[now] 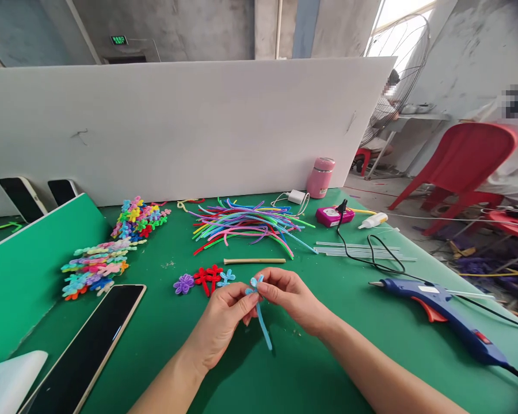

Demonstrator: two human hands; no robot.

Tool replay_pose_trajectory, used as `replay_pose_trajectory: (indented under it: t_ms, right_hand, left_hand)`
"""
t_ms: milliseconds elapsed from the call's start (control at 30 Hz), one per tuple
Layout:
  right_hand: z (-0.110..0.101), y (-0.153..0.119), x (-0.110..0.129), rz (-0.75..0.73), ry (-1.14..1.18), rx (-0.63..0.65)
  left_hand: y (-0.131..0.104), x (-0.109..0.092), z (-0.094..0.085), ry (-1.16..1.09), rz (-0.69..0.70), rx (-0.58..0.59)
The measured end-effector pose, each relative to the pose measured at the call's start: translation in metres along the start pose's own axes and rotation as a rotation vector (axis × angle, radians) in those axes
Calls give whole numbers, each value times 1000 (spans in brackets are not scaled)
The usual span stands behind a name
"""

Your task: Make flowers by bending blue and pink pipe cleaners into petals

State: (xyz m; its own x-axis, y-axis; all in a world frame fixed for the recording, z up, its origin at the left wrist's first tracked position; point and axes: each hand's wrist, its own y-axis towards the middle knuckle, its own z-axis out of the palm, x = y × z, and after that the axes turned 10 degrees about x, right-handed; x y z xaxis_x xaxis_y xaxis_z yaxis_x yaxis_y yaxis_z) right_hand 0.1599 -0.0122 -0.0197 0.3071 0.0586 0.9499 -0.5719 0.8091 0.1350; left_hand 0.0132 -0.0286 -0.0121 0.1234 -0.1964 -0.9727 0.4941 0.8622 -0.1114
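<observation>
A light blue pipe cleaner (265,329), looped at its top, is held between both hands, its straight tail hanging down. My left hand (227,313) pinches it from the left, and my right hand (289,296) pinches the looped top from the right. Just beyond my left hand lie a purple flower (183,284), red flower shapes (201,278) and a light blue flower (227,277). Farther back is a spread pile of colourful pipe cleaners (246,221), with a thin tan stick (254,261) in front of it.
Piles of finished shapes (97,267) and a phone (90,345) lie left on the green table (155,356). To the right are a blue glue gun (440,310), glue sticks (358,250), a black cable and a pink bottle (320,178). A white panel (190,126) stands behind.
</observation>
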Motion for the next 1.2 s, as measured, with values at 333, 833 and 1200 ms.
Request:
replay_pose_trajectory:
  t_ms: [333,833,1200]
  right_hand:
    - [12,1,-6,94,-274,-164]
    - [14,1,-8,44,-415,-222]
    - [11,-1,-9,86,-517,-248]
  left_hand:
    - [-8,13,9,218,78,-168]
    - [-2,19,5,-177,116,-268]
    - [-3,19,1,-194,134,-238]
